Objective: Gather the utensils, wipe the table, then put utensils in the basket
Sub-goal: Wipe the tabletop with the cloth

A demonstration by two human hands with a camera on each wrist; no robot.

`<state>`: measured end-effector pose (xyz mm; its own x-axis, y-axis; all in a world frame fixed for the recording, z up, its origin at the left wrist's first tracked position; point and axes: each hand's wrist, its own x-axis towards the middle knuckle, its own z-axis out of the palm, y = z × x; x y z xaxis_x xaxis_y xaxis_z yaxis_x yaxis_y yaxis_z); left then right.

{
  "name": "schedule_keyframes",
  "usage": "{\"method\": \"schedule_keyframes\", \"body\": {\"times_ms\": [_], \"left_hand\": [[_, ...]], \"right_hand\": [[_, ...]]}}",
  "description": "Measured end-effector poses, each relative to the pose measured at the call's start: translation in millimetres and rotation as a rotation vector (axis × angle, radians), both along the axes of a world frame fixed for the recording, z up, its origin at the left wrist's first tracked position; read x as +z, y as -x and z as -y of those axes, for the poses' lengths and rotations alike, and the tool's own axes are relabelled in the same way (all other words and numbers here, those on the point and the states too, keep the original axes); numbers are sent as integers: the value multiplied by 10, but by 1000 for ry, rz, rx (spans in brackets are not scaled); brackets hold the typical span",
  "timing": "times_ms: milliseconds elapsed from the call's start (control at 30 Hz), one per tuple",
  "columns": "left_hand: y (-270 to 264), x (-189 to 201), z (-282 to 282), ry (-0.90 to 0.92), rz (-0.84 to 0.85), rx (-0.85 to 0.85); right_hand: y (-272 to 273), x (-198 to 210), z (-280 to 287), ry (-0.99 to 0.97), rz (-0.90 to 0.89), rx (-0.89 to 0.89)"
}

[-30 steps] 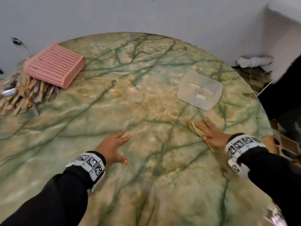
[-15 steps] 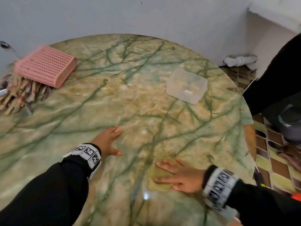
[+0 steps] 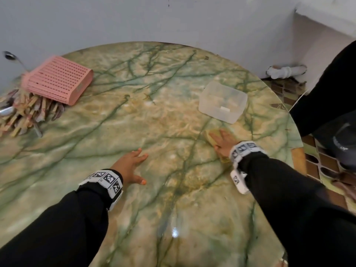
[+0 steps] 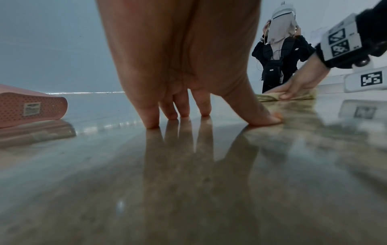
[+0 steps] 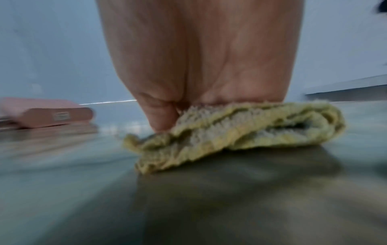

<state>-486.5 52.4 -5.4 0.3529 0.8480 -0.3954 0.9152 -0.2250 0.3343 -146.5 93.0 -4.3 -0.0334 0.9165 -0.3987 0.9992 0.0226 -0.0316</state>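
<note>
My right hand (image 3: 223, 141) lies flat on a folded yellow cloth (image 3: 209, 136) on the green marble table (image 3: 173, 209), just in front of the clear container; its straight fingers press the cloth (image 5: 240, 129) down. Near the table's middle my left hand (image 3: 131, 164) rests flat, fingers spread, fingertips (image 4: 150, 122) touching the stone and holding nothing. A pink perforated basket (image 3: 57, 79) lies upside down at the far left, with a pile of wooden-handled utensils (image 3: 25, 114) beside it and partly under it.
A clear plastic container (image 3: 223, 102) stands at the right, close beyond the cloth. Another person in black (image 3: 331, 105) stands off the table's right edge. The wall runs close behind the table. A white pipe (image 3: 287, 71) lies on the tiled floor.
My right hand slid the cloth toward me and left, then back out to the right near the clear container. The left hand stayed planted flat on the table.
</note>
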Motion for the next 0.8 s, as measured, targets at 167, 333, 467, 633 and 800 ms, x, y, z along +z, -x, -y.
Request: {"method": "schedule_keyframes", "body": {"times_ms": [167,333,467,633,800], "left_hand": [[15,-23,1,-7,29,3],[38,-54,-7,5,34,-4],[36,-72,-15,7,18,-9],[38,-87,-9,8,15,0],[44,-93,17,9,36,8]], "right_hand": [[744,83,335,207,-48,413],[316,113,435,308,-119,498],[136,101,113,250,-66,402],[261,89,-276,178,-138,302],[283,124,-420,183,-179,306]]}}
